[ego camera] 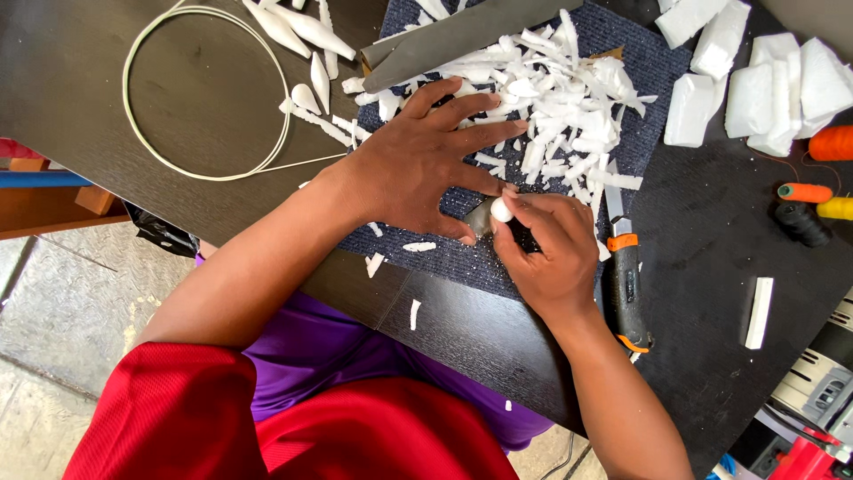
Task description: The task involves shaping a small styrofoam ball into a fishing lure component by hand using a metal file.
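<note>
Dark table [178, 107] under me carries a blue mat [657, 71] strewn with white foam shavings [569, 107]. My left hand [426, 169] lies flat and spread on the mat, grasping nothing. My right hand [551, 253] pinches a small white foam piece [502, 211] just beside my left thumb. An orange-trimmed utility knife [626, 284] lies near my right hand.

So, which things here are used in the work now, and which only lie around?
In use: small white foam piece in right hand; dark sanding piece under left hand; blue mat.

Lying about: utility knife, foam blocks, thread spools, wire ring, foam shavings.
</note>
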